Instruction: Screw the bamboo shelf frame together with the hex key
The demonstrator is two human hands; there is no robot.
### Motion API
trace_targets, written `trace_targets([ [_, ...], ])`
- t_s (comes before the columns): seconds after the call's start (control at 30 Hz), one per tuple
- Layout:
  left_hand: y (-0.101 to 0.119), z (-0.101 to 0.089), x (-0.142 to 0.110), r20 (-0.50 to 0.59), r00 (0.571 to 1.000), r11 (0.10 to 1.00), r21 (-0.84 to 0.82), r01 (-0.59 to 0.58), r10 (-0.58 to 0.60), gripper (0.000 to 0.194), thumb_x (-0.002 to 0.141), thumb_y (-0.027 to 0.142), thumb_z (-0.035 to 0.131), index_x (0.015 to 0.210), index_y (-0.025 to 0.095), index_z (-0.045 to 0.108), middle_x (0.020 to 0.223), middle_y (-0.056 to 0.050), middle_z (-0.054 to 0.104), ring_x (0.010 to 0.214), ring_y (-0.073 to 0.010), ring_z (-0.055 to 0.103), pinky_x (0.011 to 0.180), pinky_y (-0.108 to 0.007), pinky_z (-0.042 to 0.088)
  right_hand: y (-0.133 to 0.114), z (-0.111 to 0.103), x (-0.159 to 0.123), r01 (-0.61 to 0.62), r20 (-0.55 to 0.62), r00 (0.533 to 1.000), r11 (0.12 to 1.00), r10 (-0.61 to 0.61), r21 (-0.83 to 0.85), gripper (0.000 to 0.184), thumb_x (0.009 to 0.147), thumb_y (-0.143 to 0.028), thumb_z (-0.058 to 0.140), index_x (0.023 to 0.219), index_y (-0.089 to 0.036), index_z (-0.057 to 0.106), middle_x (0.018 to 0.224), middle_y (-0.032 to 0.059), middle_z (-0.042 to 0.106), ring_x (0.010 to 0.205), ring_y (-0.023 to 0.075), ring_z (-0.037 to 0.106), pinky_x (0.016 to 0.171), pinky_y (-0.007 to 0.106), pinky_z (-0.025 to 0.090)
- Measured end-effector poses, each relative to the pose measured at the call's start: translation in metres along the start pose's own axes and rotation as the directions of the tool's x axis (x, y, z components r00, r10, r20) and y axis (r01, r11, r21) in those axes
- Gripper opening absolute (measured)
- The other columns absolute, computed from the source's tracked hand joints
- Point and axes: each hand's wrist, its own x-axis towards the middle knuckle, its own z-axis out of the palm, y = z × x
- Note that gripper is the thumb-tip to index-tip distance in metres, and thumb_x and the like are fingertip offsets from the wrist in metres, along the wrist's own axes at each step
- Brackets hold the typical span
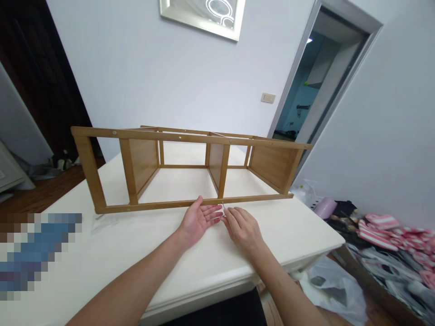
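A brown wooden shelf frame (224, 167) lies on its side on the white table (142, 258), with panels set across it. My left hand (199, 222) is palm up at its lower front rail, the thumb against the rail and the fingers stretched out. Beside those fingertips, my right hand (243, 226) pinches a thin metal tool, which looks like a hex key (223, 206). The tool's tip is at the lower rail, just below the middle panel; whether it sits in a screw I cannot tell. Several metal screw heads dot the upper rail.
A clear plastic bag (112, 222) lies under the frame's left end. A pixelated blue patch covers the table's left side. Clothes (390, 233) are piled at the right, with a white plastic bag (335, 290) on the floor. A wall and doorway stand behind.
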Motion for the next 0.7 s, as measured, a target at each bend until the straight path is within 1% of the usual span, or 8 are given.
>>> trace_targets([
  [0.17,0.0005,0.0009,-0.0010,-0.001,1.000,1.000,-0.008,0.001,-0.001,0.051,0.091,0.049,0.046,0.098,0.001,0.064,0.122,-0.027,0.062,0.101,-0.0285,0.067,0.086,-0.039,0.056,-0.0004,-0.0004,-0.0004,-0.020,0.002,1.000,1.000,0.020,-0.018,0.025,0.091,-0.018,0.055,0.115,-0.012,0.058,0.100,0.0139,0.068,0.091,0.0221,0.062,0.079,0.038,0.054],
  [0.27,0.0009,0.0015,-0.0020,-0.010,1.000,1.000,-0.007,0.004,-0.004,0.051,0.091,0.048,0.046,0.100,0.001,0.064,0.123,-0.027,0.062,0.098,-0.0275,0.068,0.085,-0.037,0.056,-0.0005,0.0012,-0.0011,-0.009,0.013,1.000,0.999,0.009,-0.045,0.021,0.091,-0.017,0.055,0.110,-0.011,0.059,0.094,0.0128,0.067,0.087,0.0215,0.060,0.076,0.037,0.052],
  [0.37,0.0011,0.0021,-0.0024,-0.014,1.000,1.000,-0.002,0.011,-0.011,0.051,0.092,0.049,0.045,0.100,0.002,0.065,0.121,-0.026,0.063,0.097,-0.0273,0.068,0.082,-0.037,0.057,-0.0012,0.0038,-0.0014,-0.013,0.055,0.998,0.998,0.017,-0.060,0.017,0.093,-0.017,0.051,0.107,-0.011,0.059,0.086,0.0106,0.064,0.081,0.0201,0.057,0.070,0.035,0.049],
  [0.5,0.0012,0.0028,-0.0024,-0.016,1.000,1.000,-0.009,0.009,-0.009,0.050,0.092,0.048,0.045,0.100,0.002,0.064,0.119,-0.027,0.063,0.100,-0.0279,0.068,0.082,-0.037,0.057,-0.0038,0.0054,0.0003,0.001,0.078,0.997,0.994,0.007,-0.108,0.012,0.093,-0.013,0.049,0.099,-0.010,0.059,0.079,0.0088,0.060,0.073,0.0188,0.052,0.064,0.034,0.043],
  [0.7,0.0010,0.0012,-0.0016,-0.007,1.000,1.000,-0.014,0.004,-0.004,0.051,0.092,0.048,0.045,0.101,0.002,0.063,0.120,-0.028,0.063,0.100,-0.0285,0.067,0.082,-0.037,0.057,-0.0077,0.0042,0.0040,0.011,0.094,0.996,0.985,0.005,-0.171,0.012,0.093,-0.011,0.045,0.093,-0.011,0.057,0.074,0.0070,0.055,0.070,0.0177,0.046,0.060,0.033,0.036],
])
